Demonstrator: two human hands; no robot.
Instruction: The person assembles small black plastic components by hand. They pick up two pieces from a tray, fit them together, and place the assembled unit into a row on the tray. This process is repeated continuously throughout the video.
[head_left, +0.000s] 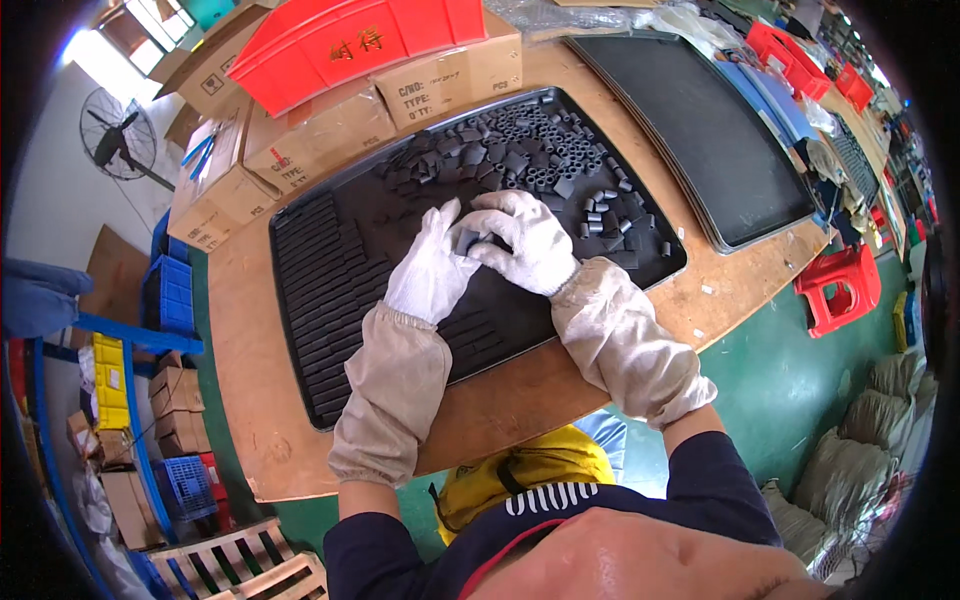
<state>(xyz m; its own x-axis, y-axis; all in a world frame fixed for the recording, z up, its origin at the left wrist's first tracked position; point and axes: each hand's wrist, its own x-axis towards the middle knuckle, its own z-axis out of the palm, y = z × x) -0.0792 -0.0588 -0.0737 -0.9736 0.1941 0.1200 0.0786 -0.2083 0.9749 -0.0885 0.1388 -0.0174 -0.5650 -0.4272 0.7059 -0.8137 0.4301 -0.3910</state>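
My left hand (432, 268) and my right hand (525, 242), both in white gloves, meet over the middle of a large black tray (520, 352). Pinched between their fingertips is a small dark piece (467, 241), mostly covered by the gloves. Beyond my hands lies a loose heap of short black tubes (545, 150) and flat black square pieces (440, 160). Several more tubes and squares are scattered to the right of my right hand. Close-set rows of dark pieces (325, 300) fill the tray's left side and run toward its near edge.
Cardboard boxes (330, 135) line the table's far left, with a red bin (350, 50) on top. A stack of black trays (700, 130) lies at the right. A red stool (838, 290) stands beyond the table's right edge; blue shelving (140, 420) stands left.
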